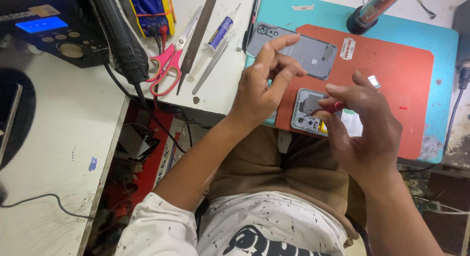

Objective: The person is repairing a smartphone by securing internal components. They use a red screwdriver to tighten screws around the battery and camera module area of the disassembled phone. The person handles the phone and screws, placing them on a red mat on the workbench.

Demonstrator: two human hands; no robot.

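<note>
An opened grey phone [309, 111] lies flat on a red-orange work mat [391, 74] at the near edge of the bench [73, 133], its long axis running roughly left to right with a slight tilt, the camera end toward the left and its exposed metal frame and small internal parts facing up; the far end is hidden under the right hand. The right hand [364, 131] pinches a slim red-handled tool [332, 108] between thumb and forefinger, tip aimed left toward the phone's interior, the other fingers curled close. The left hand [264, 84] hovers just left of the phone, holding nothing that can be seen, thumb and forefinger raised and nearly meeting, the rest loosely folded. Behind it rests the phone's detached back cover [313, 52], a smooth matte grey rectangle lying at a diagonal with its camera cut-out at the upper left. A thin steel razor blade [347, 48] sits beside it on the mat, which overlies a larger turquoise mat [440, 45]. Farther left on the scuffed white bench are pink-handled scissors [169, 65], a flat metal file [196, 38], a small blue-labelled tube [221, 33], a black hot-air handpiece [122, 40] and a yellow-and-blue multimeter [149, 6].
</note>
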